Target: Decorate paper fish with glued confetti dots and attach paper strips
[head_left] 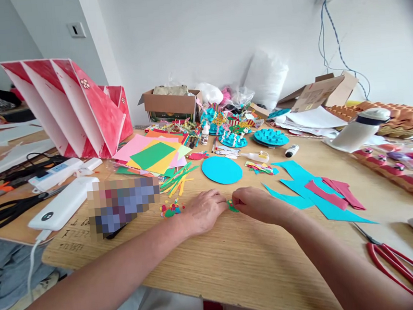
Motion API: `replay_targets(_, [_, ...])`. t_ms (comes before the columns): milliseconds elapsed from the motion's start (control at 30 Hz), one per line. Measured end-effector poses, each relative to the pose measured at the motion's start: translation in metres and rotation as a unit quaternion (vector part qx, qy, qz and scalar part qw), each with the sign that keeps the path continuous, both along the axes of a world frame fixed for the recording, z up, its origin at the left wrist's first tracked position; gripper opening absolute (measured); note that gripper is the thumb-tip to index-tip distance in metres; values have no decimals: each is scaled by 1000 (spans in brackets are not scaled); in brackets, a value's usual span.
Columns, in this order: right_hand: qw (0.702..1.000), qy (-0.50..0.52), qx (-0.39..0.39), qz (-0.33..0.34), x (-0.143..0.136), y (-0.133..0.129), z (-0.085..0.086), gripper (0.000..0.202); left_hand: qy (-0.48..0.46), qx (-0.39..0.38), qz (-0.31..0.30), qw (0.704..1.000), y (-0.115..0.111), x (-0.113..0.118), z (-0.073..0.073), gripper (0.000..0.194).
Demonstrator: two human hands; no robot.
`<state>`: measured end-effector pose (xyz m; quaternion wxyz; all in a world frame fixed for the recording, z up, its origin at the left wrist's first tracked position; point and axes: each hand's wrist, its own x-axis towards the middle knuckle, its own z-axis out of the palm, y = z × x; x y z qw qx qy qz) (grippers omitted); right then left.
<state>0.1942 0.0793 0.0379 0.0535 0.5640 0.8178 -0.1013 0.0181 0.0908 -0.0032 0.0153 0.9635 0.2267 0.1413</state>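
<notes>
My left hand (205, 213) lies low on the wooden table, its fingers stretched toward a small green paper piece (231, 206) with tiny coloured spots. My right hand (249, 202) is closed, with its fingertips at the right edge of that piece. Parts of the green paper are hidden by the fingers. Just beyond the hands lies a flat blue paper oval (222, 170). Small coloured paper dots (171, 208) are heaped left of my left hand. Green and yellow paper strips (178, 179) lie behind them.
Coloured paper sheets (154, 157) are stacked at back left, near a red-and-white file holder (97, 111). Blue paper offcuts (303, 185) and red-handled scissors (393, 264) lie to the right. A white power bank (64, 203) sits left. Glue bottles (205, 133) and blue crafted pieces (270, 137) stand behind.
</notes>
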Motion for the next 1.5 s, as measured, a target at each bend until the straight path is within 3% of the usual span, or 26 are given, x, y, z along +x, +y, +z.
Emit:
replay_targets(533, [999,-40,-2,13,-2,4,-5,23,-8,10,-8,1000,2,1,-10,18])
replay_targets(1500, [994,-109,-20,-16,-14,5,-1,27,-13,2,-3,1000,0,1,-8,17])
